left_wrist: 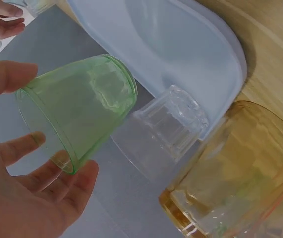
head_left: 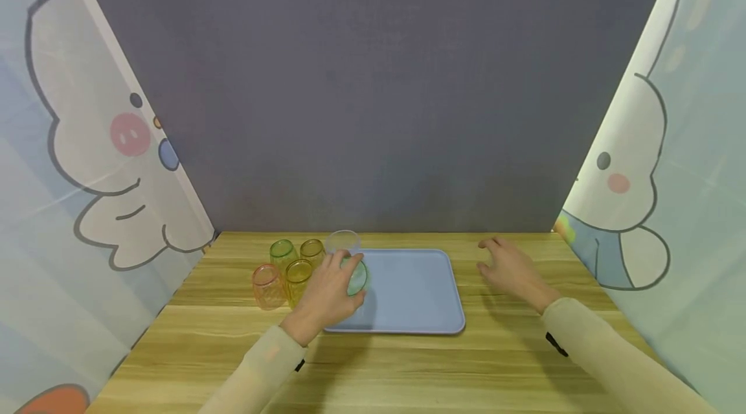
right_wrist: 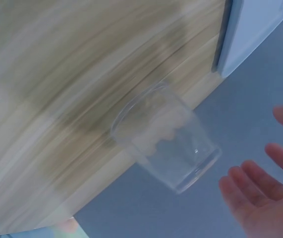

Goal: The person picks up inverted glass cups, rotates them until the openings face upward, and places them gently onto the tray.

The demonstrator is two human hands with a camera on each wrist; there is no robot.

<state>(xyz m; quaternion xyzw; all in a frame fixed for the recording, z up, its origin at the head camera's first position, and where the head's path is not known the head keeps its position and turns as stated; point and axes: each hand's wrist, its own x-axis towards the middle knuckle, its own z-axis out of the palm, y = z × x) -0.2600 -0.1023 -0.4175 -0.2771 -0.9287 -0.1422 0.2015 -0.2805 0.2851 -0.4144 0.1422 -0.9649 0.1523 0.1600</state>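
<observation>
Tray (head_left: pixel 410 291), pale blue, lies mid-counter (head_left: pixel 408 378) in the head view. Left hand (head_left: pixel 328 294) is at its left side, holding a mint cup (head_left: pixel 359 279) over that end. Clear cup (head_left: pixel 344 240) by the far left tray corner; on it or just behind, can't tell. Left of the tray, four more cups bunched close: green cup (head_left: pixel 283 251) and brown cup (head_left: pixel 313 249) at the back, pink cup (head_left: pixel 269 287) and yellow cup (head_left: pixel 299 273) in front. Right hand (head_left: pixel 513 271) is off the tray's right side, well apart from it. Grey panel (head_left: pixel 373 90) behind. Left wrist view: thumb one side, fingers the other, spread to the cup's width and gripping the mint cup by its wider rim end. Clear cup just beyond it, amber cup (left_wrist: pixel 240 163) lower right; brown or yellow one, can't tell. Right wrist view: fingers loosely bent, spread apart, nothing held. Another clear tumbler (right_wrist: pixel 166 139) sits just beside the fingertips, gap visible; image soft, can't tell which way up.
</observation>
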